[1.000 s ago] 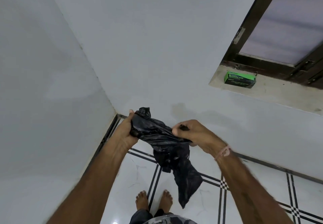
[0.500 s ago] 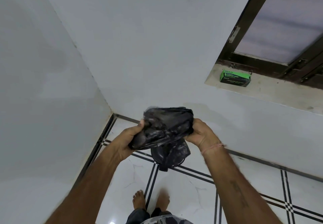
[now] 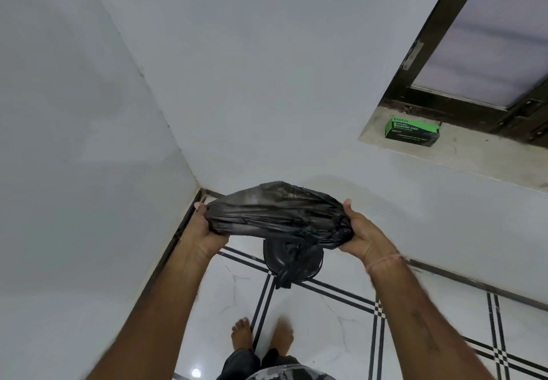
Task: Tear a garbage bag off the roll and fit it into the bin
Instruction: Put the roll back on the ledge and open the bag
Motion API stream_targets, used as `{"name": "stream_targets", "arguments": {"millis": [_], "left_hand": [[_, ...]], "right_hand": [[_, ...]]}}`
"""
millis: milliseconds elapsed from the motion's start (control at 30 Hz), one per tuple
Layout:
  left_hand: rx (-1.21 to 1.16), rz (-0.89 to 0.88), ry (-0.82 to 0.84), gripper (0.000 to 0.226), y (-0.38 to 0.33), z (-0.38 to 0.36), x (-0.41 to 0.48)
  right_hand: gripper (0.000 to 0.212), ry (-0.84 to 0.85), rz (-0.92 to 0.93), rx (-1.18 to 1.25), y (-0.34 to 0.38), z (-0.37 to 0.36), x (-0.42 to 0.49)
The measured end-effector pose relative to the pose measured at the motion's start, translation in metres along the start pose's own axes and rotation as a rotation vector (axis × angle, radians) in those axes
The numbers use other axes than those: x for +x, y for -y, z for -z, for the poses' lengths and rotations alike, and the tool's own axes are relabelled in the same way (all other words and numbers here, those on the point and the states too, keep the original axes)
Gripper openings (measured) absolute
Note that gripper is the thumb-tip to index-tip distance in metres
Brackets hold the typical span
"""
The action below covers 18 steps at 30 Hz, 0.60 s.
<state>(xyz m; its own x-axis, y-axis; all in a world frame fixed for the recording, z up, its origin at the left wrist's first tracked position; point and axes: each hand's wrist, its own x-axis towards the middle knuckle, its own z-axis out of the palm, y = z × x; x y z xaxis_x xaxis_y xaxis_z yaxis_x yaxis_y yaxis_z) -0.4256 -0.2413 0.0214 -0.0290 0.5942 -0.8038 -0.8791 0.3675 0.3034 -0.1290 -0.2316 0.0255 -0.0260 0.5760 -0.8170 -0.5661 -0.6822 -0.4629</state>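
A crumpled black garbage bag [image 3: 275, 213] is stretched wide between my two hands at chest height, in front of the room's corner. My left hand [image 3: 207, 232] grips its left end and my right hand [image 3: 363, 235] grips its bunched right end. Part of the bag hangs down below the middle. A dark rounded shape [image 3: 274, 258] sits under that hanging part; I cannot tell whether it is the bin or more of the bag. A green box of garbage bags [image 3: 412, 132] lies on the window sill at the upper right.
White walls meet in a corner just behind the bag. The floor [image 3: 326, 329] is glossy white tile with black stripes. My bare feet [image 3: 262, 335] stand below the bag. A dark-framed window [image 3: 421, 62] is set above the sill [image 3: 474, 157] at right.
The bag hung long from my hands a second ago. It has since been gathered up, and my hands have moved apart and pulled it wide.
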Motion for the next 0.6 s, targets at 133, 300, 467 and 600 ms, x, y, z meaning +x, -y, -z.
{"name": "stream_targets", "arguments": {"millis": [133,300,467,600], "left_hand": [[0.345,-0.065,0.204,0.070,0.004,-0.002,-0.013],[1.014,-0.055,0.320,0.061,0.006,0.011,-0.015],[0.720,0.018,0.224,0.048,0.008,0.015,-0.015],[0.302,-0.047,0.131,0.069,0.011,0.009,-0.009]], "right_hand": [[0.033,-0.216,-0.016,0.252,0.000,0.008,0.015],[0.036,-0.248,0.035,0.335,0.010,0.019,0.034],[0.027,-0.116,0.117,0.260,0.014,0.023,0.034],[0.020,-0.013,0.179,0.115,0.003,0.021,0.029]]}}
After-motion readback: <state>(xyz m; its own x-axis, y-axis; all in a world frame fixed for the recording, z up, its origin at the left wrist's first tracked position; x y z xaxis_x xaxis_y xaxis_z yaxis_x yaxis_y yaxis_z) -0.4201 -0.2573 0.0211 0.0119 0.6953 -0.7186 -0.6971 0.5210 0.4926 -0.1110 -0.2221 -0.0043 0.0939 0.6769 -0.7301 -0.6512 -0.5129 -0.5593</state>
